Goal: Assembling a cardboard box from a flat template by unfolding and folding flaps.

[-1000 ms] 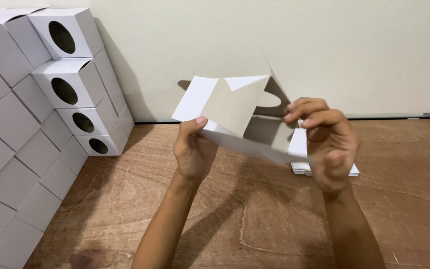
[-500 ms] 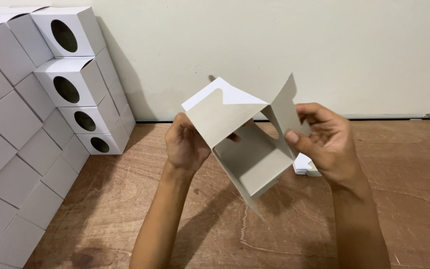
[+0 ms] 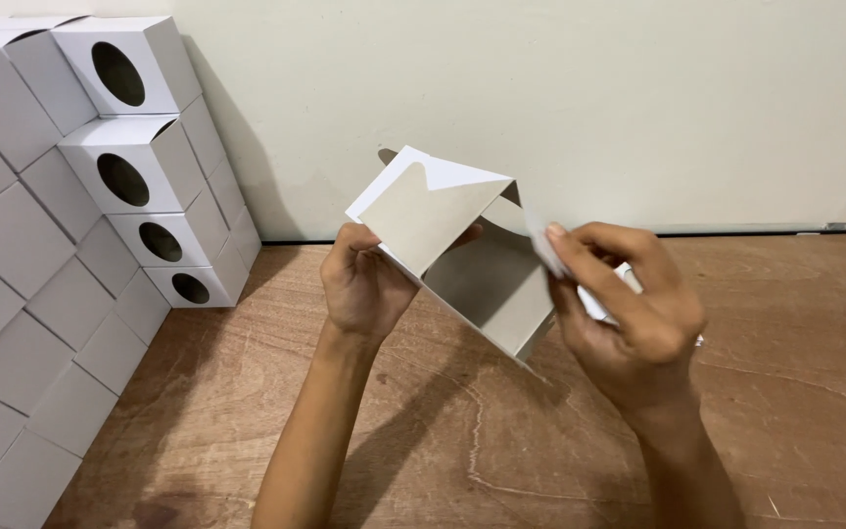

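Both hands [image 3: 369, 284] [image 3: 629, 313] raised side by side, fingers curled, pinching.

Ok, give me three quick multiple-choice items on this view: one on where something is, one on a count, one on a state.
1. Where is the stack of finished boxes?
A. left of the hands, against the wall
B. right of the hands
C. on the person's lap

2. How many round cut-outs show in that stack?
A. two
B. four
C. six

3. What state is the cardboard box in the hands?
A. closed flat
B. crushed
C. open, with its flaps up

Answers:
1 A: the pile fills the left edge, on the wooden floor.
2 B: four dark round holes sit one below another.
3 C: the left hand and right hand hold it with the grey inside showing.
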